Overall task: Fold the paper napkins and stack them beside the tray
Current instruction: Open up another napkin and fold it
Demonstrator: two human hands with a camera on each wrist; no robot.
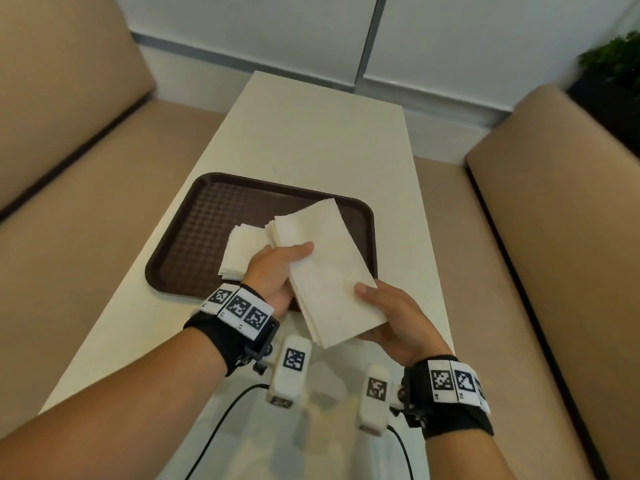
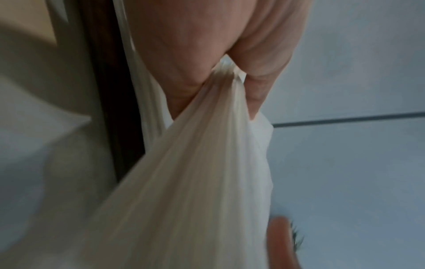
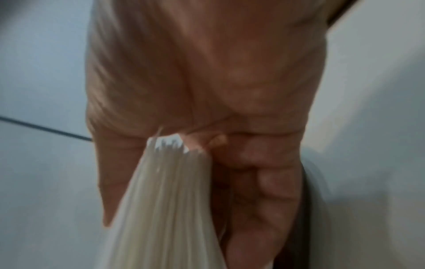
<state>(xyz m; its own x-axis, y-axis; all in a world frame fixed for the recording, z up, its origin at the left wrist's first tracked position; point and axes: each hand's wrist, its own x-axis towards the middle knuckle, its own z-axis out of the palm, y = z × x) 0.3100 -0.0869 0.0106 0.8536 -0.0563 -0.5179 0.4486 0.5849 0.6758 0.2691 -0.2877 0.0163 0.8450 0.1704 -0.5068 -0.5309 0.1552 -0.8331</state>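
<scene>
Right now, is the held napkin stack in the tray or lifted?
Lifted: both hands, left hand and right hand, hold the napkin stack above the tray.

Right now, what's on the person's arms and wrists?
Bare forearms, no sleeves. The left wrist and right wrist each carry a black wrap topped by a curved band of white tiles printed with black square codes. A white camera pod with its own code juts inward from each, trailing a thin black cable.

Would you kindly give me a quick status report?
Both hands, left and right, grip the napkin stack above the tray. More napkins on tray. Nothing in the way.
</scene>
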